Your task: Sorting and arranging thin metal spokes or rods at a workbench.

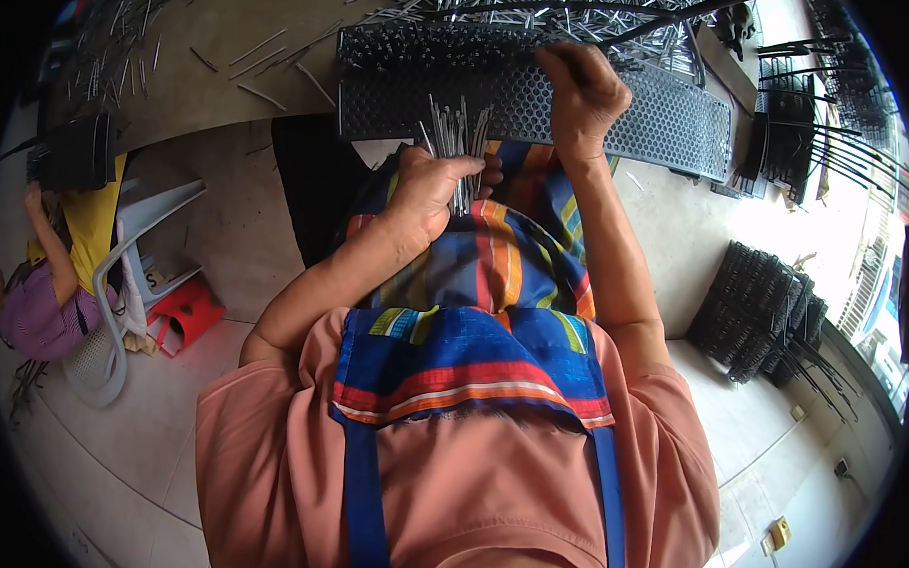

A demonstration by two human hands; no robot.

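A dark panel (660, 121) full of round holes lies across the table edge in front of me. Along the left part of its far side, short dark pieces (433, 49) stand packed close together. My left hand (425, 191) is wrapped round a bundle of thin grey sticks (458, 134), held upright over my lap at the panel's near edge. Over the middle of the panel, my right hand (588, 98) is closed, its fingertips bent down at the right end of the packed pieces. Whatever lies between those fingertips is too small to make out.
Loose grey sticks (267, 59) are strewn over the brown tabletop (201, 85), with a heap behind the panel. At left, another person (48, 310) sits near a pale plastic chair (125, 272) and a red bag (188, 315). Stacked black panels (749, 309) stand on the floor at right.
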